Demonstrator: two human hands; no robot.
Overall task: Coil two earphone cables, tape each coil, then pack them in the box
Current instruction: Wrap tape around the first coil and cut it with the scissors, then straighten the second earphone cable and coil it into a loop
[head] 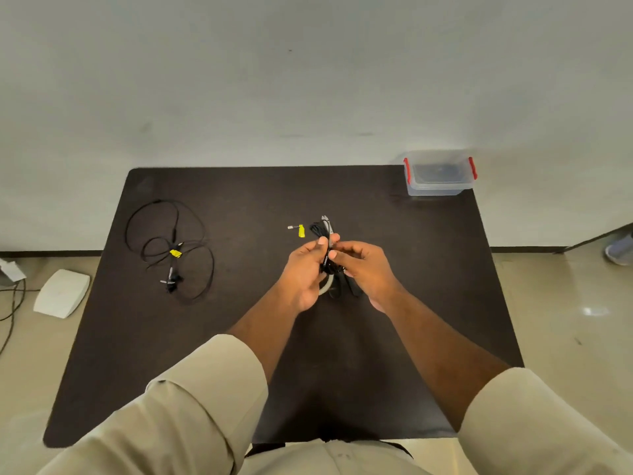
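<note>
Over the middle of the dark table (pixel 394 269), my left hand (pixel 303 275) and my right hand (pixel 363 269) both pinch a bunched black earphone cable (pixel 320 229). Its plug end with a yellow tag (pixel 301 230) sticks out to the left above my fingers. A pale ring, maybe a tape roll (pixel 325 287), shows under my left palm, mostly hidden. A second black earphone cable (pixel 171 248) lies in loose loops on the table's left part, with a yellow tag near its centre. The clear plastic box (pixel 438 176) with red clips stands closed at the far right corner.
A white flat device (pixel 61 293) and some cables (pixel 10 303) lie on the floor left of the table. A wall runs right behind the table's far edge. A shoe (pixel 620 252) shows at the right edge on the floor.
</note>
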